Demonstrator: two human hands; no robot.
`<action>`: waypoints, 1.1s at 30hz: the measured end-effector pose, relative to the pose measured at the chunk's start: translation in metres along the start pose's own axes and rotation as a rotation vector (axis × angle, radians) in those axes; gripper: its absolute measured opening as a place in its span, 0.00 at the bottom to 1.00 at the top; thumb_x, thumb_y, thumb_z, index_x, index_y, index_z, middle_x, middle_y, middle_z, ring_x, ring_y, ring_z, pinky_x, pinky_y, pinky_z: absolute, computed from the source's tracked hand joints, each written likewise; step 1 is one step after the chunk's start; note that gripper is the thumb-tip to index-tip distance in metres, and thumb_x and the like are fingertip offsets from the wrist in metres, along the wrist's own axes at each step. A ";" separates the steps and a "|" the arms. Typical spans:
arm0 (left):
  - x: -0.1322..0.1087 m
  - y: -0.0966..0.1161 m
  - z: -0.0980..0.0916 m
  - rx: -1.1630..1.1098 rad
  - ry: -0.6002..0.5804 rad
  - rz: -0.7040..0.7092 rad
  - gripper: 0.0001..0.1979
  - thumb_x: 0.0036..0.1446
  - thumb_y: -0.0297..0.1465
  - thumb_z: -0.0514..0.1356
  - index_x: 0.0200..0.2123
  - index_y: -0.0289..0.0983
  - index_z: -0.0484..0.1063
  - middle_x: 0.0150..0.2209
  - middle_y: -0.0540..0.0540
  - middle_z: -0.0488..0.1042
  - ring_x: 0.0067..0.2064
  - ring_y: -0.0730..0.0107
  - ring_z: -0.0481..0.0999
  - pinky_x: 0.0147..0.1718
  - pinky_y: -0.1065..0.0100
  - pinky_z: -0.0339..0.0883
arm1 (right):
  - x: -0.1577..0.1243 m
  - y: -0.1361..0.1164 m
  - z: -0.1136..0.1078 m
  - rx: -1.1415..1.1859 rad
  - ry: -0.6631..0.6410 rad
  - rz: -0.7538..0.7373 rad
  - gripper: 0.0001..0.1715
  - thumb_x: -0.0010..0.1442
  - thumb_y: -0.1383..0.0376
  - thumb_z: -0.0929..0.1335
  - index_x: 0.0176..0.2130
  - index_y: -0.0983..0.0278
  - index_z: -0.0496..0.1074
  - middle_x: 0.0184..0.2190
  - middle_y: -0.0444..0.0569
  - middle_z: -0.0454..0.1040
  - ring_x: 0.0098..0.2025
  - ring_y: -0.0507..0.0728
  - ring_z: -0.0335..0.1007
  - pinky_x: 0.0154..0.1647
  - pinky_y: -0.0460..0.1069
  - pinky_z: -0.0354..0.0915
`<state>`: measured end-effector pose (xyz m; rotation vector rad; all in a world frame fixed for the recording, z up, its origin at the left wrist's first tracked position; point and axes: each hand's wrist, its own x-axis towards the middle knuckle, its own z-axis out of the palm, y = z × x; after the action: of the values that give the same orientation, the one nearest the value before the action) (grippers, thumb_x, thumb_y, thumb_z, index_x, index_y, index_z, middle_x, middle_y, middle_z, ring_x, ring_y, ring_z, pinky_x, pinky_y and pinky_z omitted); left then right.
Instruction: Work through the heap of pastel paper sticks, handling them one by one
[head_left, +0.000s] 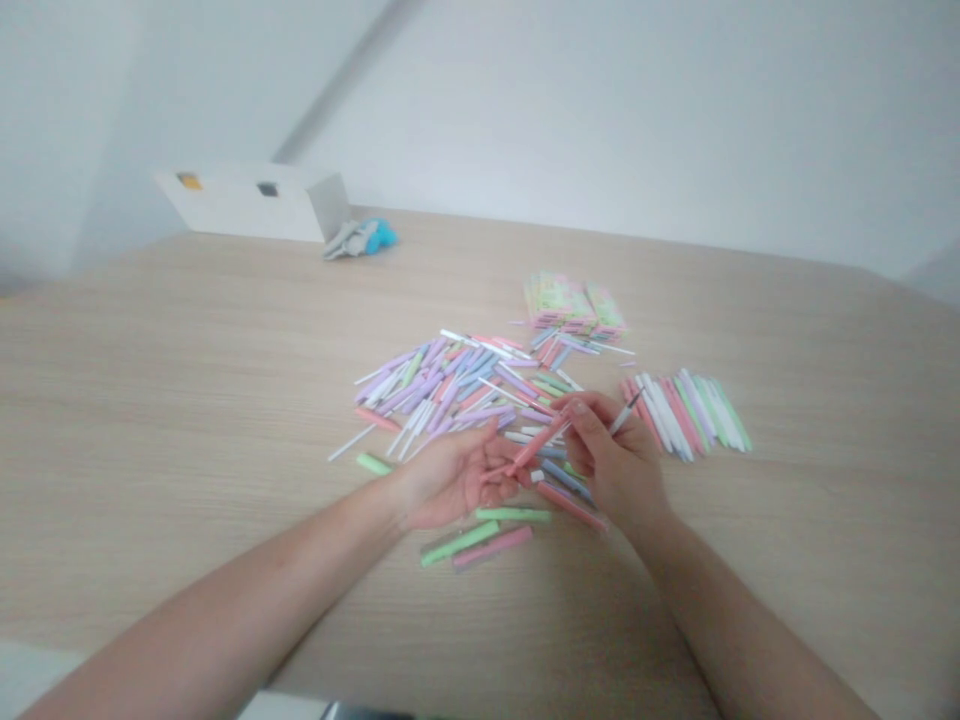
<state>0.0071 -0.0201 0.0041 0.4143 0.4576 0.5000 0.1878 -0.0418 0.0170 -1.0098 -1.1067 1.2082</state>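
A pink plastic tube (534, 447) is pinched in the right hand (619, 470) together with a thin white stick (622, 415), and the tube's other end reaches the loosely open left hand (450, 480). The tube is held at the near edge of the heap of pastel sticks (442, 385) on the wooden table (187, 400). A neat row of sticks (682, 415) is laid to the right of the heap, and printed packets (574, 305) are stacked behind it.

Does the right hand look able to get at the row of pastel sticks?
Probably yes: the right hand sits beside the row of pastel sticks, nothing between, though it pinches a pink stick.
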 end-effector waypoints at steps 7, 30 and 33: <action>-0.001 0.001 -0.003 0.004 -0.002 -0.009 0.28 0.65 0.42 0.45 0.36 0.23 0.74 0.34 0.35 0.76 0.32 0.71 0.74 0.33 0.73 0.68 | 0.005 0.002 0.000 0.026 0.060 0.023 0.13 0.56 0.55 0.69 0.33 0.63 0.72 0.13 0.34 0.49 0.14 0.44 0.39 0.12 0.40 0.37; -0.003 0.008 -0.010 0.198 -0.052 0.176 0.18 0.57 0.18 0.56 0.51 0.27 0.70 0.40 0.36 0.77 0.32 0.76 0.76 0.33 0.78 0.70 | 0.018 0.018 -0.012 0.079 0.002 0.321 0.13 0.52 0.60 0.71 0.25 0.65 0.67 0.15 0.36 0.60 0.13 0.42 0.38 0.09 0.40 0.35; -0.004 0.010 -0.012 0.206 -0.038 0.196 0.17 0.58 0.19 0.55 0.51 0.26 0.69 0.41 0.35 0.77 0.33 0.75 0.78 0.35 0.78 0.72 | 0.019 0.019 -0.015 0.150 -0.010 0.362 0.11 0.50 0.61 0.72 0.26 0.66 0.68 0.17 0.38 0.65 0.13 0.41 0.40 0.10 0.39 0.35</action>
<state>-0.0057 -0.0115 0.0002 0.6698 0.4358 0.6363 0.1992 -0.0214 -0.0020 -1.1178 -0.8466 1.5620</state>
